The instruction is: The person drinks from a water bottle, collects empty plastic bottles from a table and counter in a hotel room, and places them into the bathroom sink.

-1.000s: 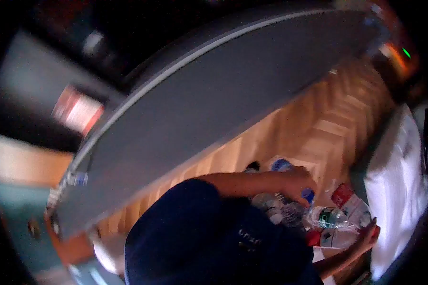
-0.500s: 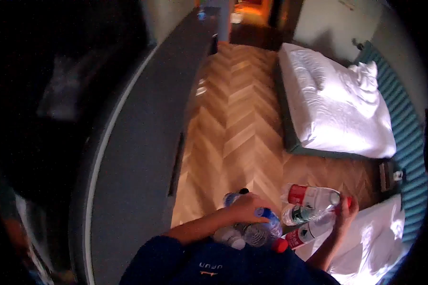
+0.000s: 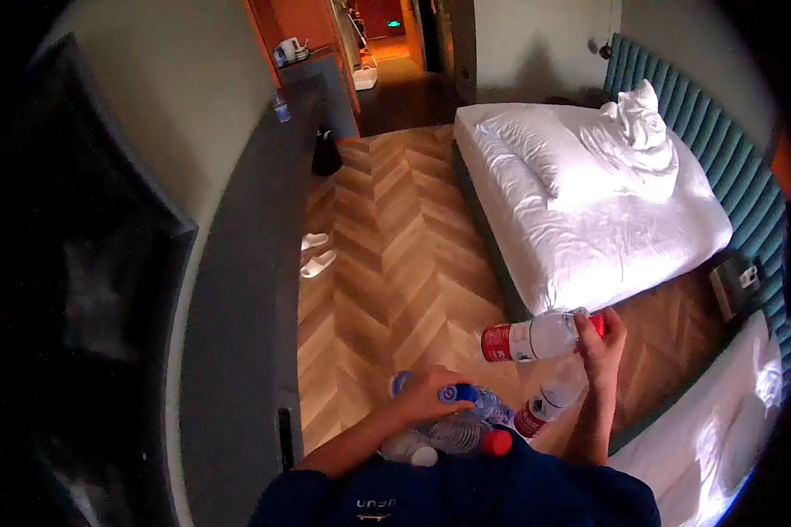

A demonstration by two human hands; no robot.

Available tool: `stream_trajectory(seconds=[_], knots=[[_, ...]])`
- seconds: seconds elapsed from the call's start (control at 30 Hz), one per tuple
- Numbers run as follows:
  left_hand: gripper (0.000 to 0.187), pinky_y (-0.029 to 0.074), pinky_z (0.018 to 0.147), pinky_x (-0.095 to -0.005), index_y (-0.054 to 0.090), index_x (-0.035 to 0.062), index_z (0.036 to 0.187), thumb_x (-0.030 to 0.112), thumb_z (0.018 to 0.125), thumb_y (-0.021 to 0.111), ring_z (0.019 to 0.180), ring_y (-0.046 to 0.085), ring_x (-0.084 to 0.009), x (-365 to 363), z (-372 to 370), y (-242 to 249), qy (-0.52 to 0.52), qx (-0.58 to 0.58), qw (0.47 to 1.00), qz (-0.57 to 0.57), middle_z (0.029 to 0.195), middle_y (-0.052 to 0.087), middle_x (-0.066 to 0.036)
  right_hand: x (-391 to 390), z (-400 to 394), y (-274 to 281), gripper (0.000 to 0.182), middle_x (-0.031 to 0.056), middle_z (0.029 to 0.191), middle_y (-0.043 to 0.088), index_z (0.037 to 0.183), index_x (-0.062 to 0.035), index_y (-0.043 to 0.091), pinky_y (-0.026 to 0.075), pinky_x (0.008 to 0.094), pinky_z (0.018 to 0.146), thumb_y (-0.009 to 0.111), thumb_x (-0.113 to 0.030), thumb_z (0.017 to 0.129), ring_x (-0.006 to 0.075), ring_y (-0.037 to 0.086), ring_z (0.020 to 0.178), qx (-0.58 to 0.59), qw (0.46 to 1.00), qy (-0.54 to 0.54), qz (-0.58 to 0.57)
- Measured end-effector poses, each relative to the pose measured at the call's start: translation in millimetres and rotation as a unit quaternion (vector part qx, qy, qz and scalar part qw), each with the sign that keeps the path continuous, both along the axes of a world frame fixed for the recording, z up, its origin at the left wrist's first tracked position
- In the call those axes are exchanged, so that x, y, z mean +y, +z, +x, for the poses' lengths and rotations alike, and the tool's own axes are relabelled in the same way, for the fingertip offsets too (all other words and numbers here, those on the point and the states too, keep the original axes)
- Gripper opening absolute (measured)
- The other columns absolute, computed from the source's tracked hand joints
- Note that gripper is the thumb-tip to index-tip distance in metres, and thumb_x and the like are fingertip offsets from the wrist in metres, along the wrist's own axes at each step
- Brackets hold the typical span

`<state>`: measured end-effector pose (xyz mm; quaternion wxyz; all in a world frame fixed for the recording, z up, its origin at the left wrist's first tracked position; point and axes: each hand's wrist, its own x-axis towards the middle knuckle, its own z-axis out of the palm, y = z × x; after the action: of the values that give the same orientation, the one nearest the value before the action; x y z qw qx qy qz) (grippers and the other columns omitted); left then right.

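My left hand is closed around a clear plastic bottle with a blue label, its fingers over the label. Below that hand, other clear bottles lie against my dark blue shirt, one with a white cap and one with a red cap. My right hand grips large clear bottles at their necks. The upper red-labelled bottle points left, almost level. Beneath it, another red-labelled bottle hangs tilted; its top is hard to make out.
A bed with white bedding stands ahead right, and a second white bed is near on the right. A long dark counter runs along the left, with a bottle at its far end. White slippers lie on the wooden floor.
The view has tilted up, showing more of the room. My right hand has shifted left and up in view with its bottles. The green-labelled bottle between them no longer shows clearly.
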<state>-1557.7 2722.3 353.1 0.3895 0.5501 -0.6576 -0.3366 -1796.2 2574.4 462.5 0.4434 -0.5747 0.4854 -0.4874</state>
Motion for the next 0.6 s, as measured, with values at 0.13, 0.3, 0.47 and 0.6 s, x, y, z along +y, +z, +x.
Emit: stream_trajectory(seconds=[0.13, 0.3, 0.47, 0.6], knots=[[0.038, 0.047, 0.073, -0.0378, 0.067, 0.0095, 0.098, 0.035, 0.07, 0.074, 0.082, 0.062, -0.0299, -56.8, 28.1, 14.0, -0.065, -0.073, 0.994, -0.038, 0.088, 0.066, -0.014, -52.5, 25.5, 19.4, 0.033, -0.0025, 0.054, 0.041, 0.063, -0.0068, 0.04, 0.033, 0.0232, 0.041, 0.069, -0.016, 0.076, 0.0061, 0.04, 0.046, -0.009, 0.999, -0.037, -0.029], [0.039, 0.047, 0.074, -0.038, 0.067, 0.009, 0.096, 0.038, 0.07, 0.073, 0.083, 0.062, -0.0292, -145.3, 79.9, 13.8, -0.064, -0.068, 0.994, -0.063, 0.09, 0.066, -0.013, -131.4, 70.4, 18.1, 0.033, -0.002, 0.053, 0.044, 0.063, -0.0076, 0.041, 0.033, 0.0221, 0.039, 0.07, -0.016, 0.076, 0.006, 0.041, 0.044, -0.016, 0.995, -0.091, -0.034], [0.038, 0.046, 0.077, -0.0383, 0.067, 0.0103, 0.096, 0.04, 0.072, 0.071, 0.088, 0.061, -0.0293, -256.8, 144.8, 38.3, -0.116, -0.062, 0.988, -0.075, 0.092, 0.066, -0.011, -202.8, 114.4, 22.4, 0.022, -0.0005, 0.057, 0.05, 0.07, -0.0046, 0.052, 0.036, 0.0223, 0.041, 0.069, -0.017, 0.077, 0.007, 0.045, 0.047, 0.073, 0.984, -0.161, -0.029], [0.035, 0.046, 0.08, -0.0368, 0.068, 0.0103, 0.096, 0.03, 0.068, 0.077, 0.085, 0.061, -0.0273, -332.1, 171.7, 40.6, -0.15, -0.044, 0.988, -0.005, 0.092, 0.066, -0.011, -254.2, 131.6, 25.8, 0.032, 0.0032, 0.06, 0.053, 0.07, -0.001, 0.054, 0.04, 0.0301, 0.048, 0.074, -0.025, 0.07, 0.0104, 0.046, 0.054, 0.095, 0.974, -0.207, -0.007]])
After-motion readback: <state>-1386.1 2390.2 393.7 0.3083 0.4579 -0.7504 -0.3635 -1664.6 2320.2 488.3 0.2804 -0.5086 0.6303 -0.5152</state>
